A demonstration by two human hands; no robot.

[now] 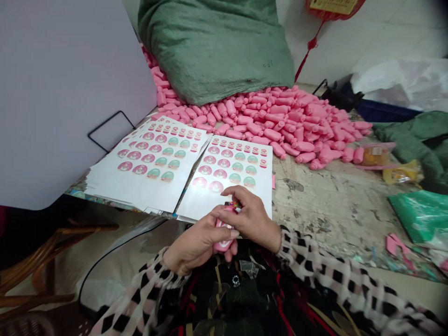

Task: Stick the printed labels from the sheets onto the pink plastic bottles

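Low in the middle of the view, my left hand is wrapped round a small pink plastic bottle with a whitish label on its face. My right hand curls over the bottle's upper end, its thumb and fingers bent close to it. Whether those fingers pinch a sticker or just the bottle is hidden. Just beyond both hands lie a right-hand stack of sticker sheets and a left-hand stack of sticker sheets. Pink and green oval stickers and small red-and-white ones are printed on them.
A large heap of pink bottles spreads across the back of the worn table, under a green sack. A pale panel rises at the left. Green packaging and a yellow packet lie at the right.
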